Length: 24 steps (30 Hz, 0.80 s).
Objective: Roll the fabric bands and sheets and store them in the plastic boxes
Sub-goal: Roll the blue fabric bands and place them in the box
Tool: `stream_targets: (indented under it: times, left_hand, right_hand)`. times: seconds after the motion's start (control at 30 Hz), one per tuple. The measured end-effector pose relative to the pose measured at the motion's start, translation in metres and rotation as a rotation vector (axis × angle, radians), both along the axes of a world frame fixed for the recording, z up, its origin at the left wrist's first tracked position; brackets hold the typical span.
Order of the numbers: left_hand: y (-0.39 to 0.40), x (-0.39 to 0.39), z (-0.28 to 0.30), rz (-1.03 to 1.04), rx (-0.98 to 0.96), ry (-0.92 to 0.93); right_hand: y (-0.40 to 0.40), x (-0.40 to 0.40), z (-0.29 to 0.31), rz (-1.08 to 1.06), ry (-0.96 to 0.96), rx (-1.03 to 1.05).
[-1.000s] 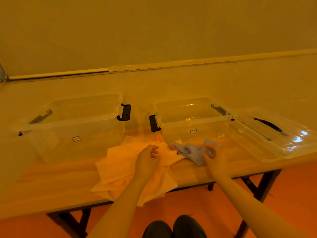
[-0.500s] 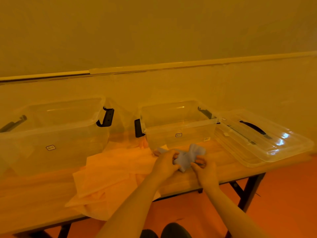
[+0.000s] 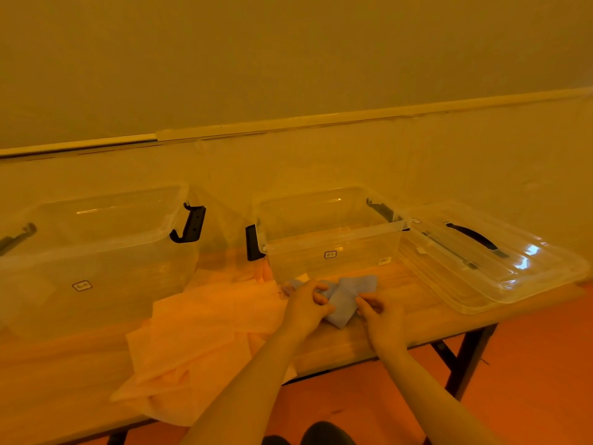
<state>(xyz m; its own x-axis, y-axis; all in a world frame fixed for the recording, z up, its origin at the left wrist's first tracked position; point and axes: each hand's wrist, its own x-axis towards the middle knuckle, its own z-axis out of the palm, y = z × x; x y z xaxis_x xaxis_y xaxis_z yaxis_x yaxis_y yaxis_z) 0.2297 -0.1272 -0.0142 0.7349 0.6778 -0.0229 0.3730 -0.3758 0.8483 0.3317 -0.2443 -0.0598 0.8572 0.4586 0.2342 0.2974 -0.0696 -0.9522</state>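
Blue band (image 3: 345, 298) lies crumpled at centre frame, on the table (image 3: 417, 319) just in front of the right box (image 3: 330, 239). Both hands are on it. Left hand (image 3: 305, 305): fingers curled, pinching the band's left part. Right hand (image 3: 382, 313): thumb and fingers curled, pinching its lower right edge. Neither hand holds anything else.

Handling, judged: the band looks thin, limp and very light. It folds and twists on itself, so it will not keep a shape unless held. Probably not slippery, not fragile. Best grip would be at one short end, flattened first, with fingertips pinching both corners so that the roll starts straight. Loose tension would let the roll sag or unwind, so a finger should stay on the free end until it sits in a box.

Peach sheets (image 3: 205, 329) lie left of centre, spread and overlapping, with one corner hanging off the near table edge. They are equally soft but larger, and likely need folding before rolling.

Count:
- bands: 1 visible
- sheets: a pile, and I cannot tell how many
- boxes: 2, both open. The left box (image 3: 96, 252) is at the left edge. Both look empty.
- lid (image 3: 487, 261): 1, flat on the table at right, touching the right box
- hands: 2
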Motion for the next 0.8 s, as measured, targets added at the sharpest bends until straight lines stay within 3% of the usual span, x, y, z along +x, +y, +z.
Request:
stream_targets:
  times: [0.3, 0.5, 0.63, 0.8]
  left_hand:
    - [0.010, -0.009, 0.019, -0.007, -0.021, -0.134]
    - [0.023, -0.017, 0.061, 0.021, 0.046, -0.293]
    - [0.033, -0.022, 0.093, -0.001, -0.010, -0.337]
    - [0.043, -0.027, 0.131, -0.061, 0.031, -0.385]
  right_hand:
    - [0.012, 0.009, 0.040, 0.128, -0.134, 0.062]
    - [0.018, 0.005, 0.087, 0.183, -0.207, 0.059]
    - [0.025, 0.001, 0.122, 0.230, -0.268, 0.093]
    - [0.038, -0.007, 0.165, 0.252, -0.209, 0.154]
